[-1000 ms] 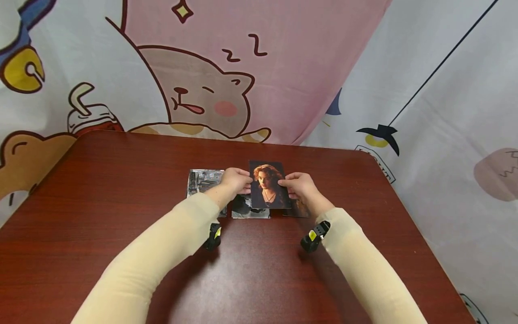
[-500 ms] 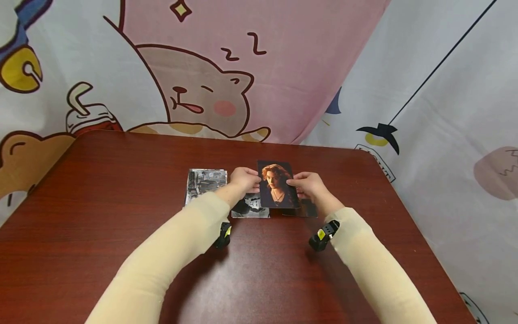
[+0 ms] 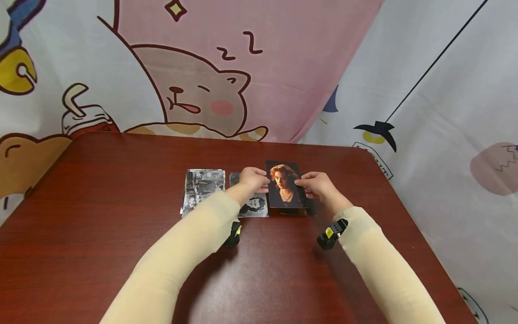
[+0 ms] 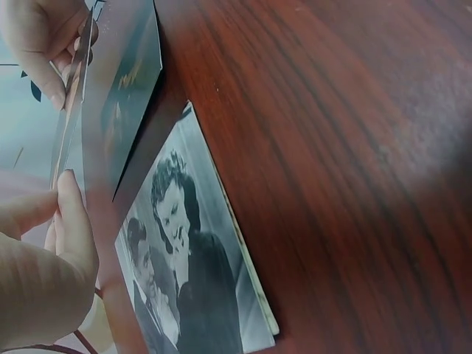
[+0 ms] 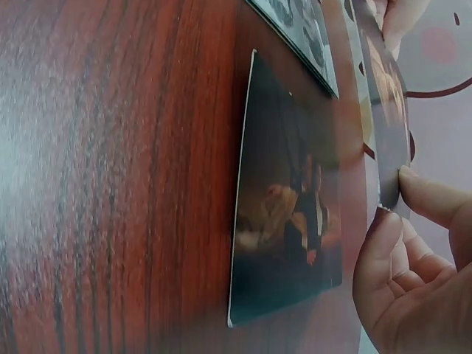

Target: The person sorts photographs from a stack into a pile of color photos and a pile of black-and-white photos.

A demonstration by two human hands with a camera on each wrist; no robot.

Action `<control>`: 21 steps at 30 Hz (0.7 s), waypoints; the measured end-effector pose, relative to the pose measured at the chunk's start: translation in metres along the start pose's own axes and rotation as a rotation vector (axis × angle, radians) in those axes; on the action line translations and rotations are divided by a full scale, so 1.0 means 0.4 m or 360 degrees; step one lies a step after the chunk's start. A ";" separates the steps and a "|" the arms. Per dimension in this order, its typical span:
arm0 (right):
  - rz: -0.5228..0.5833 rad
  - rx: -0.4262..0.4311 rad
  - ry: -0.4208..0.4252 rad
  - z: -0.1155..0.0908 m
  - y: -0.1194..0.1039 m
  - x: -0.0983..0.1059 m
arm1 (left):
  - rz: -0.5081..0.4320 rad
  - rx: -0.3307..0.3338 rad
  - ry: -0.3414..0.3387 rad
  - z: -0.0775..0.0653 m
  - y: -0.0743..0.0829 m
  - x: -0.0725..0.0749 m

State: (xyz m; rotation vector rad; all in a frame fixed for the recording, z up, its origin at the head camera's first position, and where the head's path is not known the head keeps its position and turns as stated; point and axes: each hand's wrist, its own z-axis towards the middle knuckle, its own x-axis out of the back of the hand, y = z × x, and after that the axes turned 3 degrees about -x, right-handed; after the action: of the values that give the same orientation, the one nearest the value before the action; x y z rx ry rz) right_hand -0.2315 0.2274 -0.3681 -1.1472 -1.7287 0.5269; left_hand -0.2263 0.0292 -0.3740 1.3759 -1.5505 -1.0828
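Note:
A colour photo print (image 3: 286, 189) with a dark background is held raised above the table, its picture facing the head camera. My left hand (image 3: 255, 180) pinches its left edge between thumb and fingers. At the opposite edge, my right hand (image 3: 320, 186) grips it the same way. Beneath it lies another dark colour photo (image 5: 287, 214) with small figures, mostly covered in the head view. Left of that, a small pile of black-and-white photos (image 4: 199, 273) is partly hidden by my left hand and wrist in the head view.
A further pile of black-and-white photos (image 3: 202, 189), its edges uneven, lies at the left of the row. The reddish-brown wooden table (image 3: 283, 270) ends at a printed fabric backdrop (image 3: 307, 54) behind. Black wrist cameras (image 3: 328, 237) hang under both wrists.
Both hands have carried the colour photo to the right, from partly over the middle pile to over the right-hand photo. More of the left pile now shows.

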 end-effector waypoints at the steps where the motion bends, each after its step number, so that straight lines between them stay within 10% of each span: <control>1: -0.0018 0.0002 0.0006 0.001 0.002 0.003 | -0.0002 -0.0001 -0.0008 0.000 0.000 -0.004; 21: -0.0103 -0.0025 0.0058 0.019 0.045 0.046 | -0.0013 0.0033 -0.0009 0.036 -0.024 -0.078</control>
State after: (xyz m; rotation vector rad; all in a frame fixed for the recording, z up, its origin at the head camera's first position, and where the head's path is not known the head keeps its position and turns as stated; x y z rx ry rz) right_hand -0.2316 0.2531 -0.3764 -1.1018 -1.7350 0.4511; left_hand -0.2333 0.0613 -0.3882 1.3955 -1.5653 -1.0794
